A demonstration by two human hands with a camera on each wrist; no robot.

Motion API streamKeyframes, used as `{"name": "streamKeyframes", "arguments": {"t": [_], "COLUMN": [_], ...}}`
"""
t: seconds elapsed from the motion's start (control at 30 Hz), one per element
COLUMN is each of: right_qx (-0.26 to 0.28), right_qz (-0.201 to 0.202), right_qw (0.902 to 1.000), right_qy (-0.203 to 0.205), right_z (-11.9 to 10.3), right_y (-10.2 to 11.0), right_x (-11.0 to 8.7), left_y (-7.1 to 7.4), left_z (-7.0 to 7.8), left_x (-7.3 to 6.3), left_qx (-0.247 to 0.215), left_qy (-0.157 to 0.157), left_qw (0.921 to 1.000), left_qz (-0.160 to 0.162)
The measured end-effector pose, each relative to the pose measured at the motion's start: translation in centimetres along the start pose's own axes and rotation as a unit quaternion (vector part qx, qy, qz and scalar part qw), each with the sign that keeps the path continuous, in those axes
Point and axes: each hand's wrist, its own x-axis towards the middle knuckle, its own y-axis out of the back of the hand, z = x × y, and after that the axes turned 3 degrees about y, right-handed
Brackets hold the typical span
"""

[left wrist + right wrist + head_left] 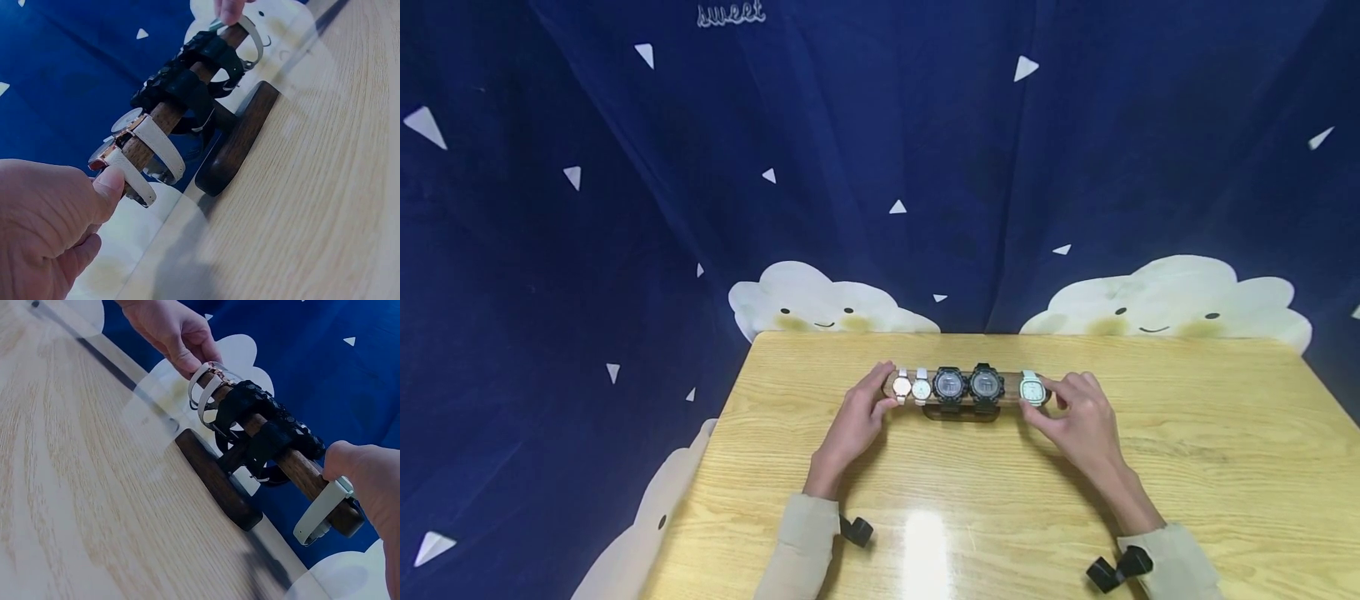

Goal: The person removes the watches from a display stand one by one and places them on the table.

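A dark wooden watch stand (pixel 1011 388) holds several watches along its horizontal bar. At the bar's left end, my left hand (pixel 859 417) pinches the outermost white-strapped watch (pixel 132 177), its thumb on the strap. A second white-strapped watch (pixel 921 388) hangs right beside it. Two chunky black watches (pixel 950 384) (pixel 986 384) circle the middle of the bar. Near the right end, my right hand (pixel 1081 419) holds a mint-green square watch (pixel 1032 390) between thumb and fingers. Bare wood shows between that watch and the black ones in the right wrist view.
The stand's rounded base (pixel 215 484) rests on a light wooden table (pixel 955 475). Behind the table hangs a dark blue curtain (pixel 865 125) with white triangles and smiling clouds. Each sleeve (pixel 805 533) has a black wrist camera (pixel 856 531) by it.
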Motion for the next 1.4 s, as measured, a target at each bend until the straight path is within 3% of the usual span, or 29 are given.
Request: {"name": "streamKeyframes", "arguments": {"t": [0.93, 1.4], "right_qx": [0.003, 0.003], "right_qz": [-0.008, -0.014], "right_qw": [0.9999, 0.9997], "right_qy": [-0.012, -0.018], "right_z": [1.3, 1.9], "right_y": [1.1, 1.5], "right_x": [0.3, 0.4], "left_y": [0.0, 0.0], "left_z": [0.1, -0.7], "left_x": [0.0, 0.1], "left_qx": [-0.006, -0.118], "left_qy": [-0.001, 0.036], "left_qw": [1.0, 0.9923], "left_qz": [0.004, -0.01]}}
